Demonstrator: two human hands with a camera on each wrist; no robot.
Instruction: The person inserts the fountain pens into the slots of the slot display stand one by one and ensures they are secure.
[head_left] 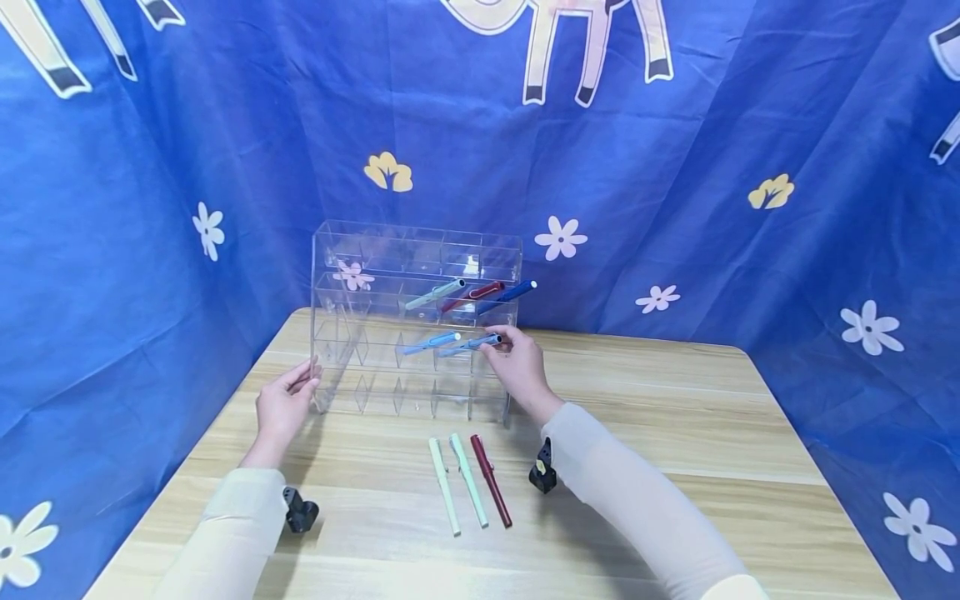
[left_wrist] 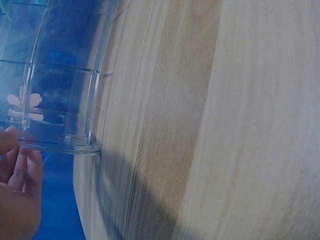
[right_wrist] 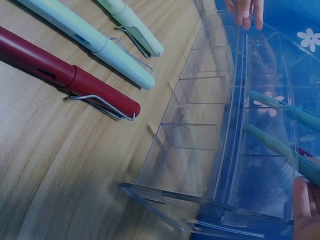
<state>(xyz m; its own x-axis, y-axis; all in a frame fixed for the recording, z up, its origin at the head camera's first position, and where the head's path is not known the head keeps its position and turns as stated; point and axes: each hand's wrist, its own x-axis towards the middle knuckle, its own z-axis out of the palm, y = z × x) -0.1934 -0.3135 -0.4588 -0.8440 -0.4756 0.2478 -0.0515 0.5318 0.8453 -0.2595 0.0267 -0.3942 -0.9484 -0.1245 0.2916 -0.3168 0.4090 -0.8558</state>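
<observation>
My left hand (head_left: 285, 404) holds the left side of a clear acrylic tiered pen rack (head_left: 341, 337); the left wrist view shows the thumb and fingers (left_wrist: 31, 172) on either side of its edge. With the right hand (head_left: 522, 368) I pinch the capped end of a blue pen (head_left: 467, 346), which lies slanted across a lower tier at the rack's right. Another blue pen (head_left: 431, 342) rests just left of it. One tier higher sit a light teal pen (head_left: 435, 294), a maroon pen (head_left: 472, 296) and a dark blue pen (head_left: 507, 297).
On the wooden table (head_left: 637, 400) in front of the rack lie a pale green pen (head_left: 445, 487), a mint pen (head_left: 468, 480) and a dark red pen (head_left: 491, 482), side by side. A blue patterned cloth (head_left: 615, 183) hangs behind and at both sides.
</observation>
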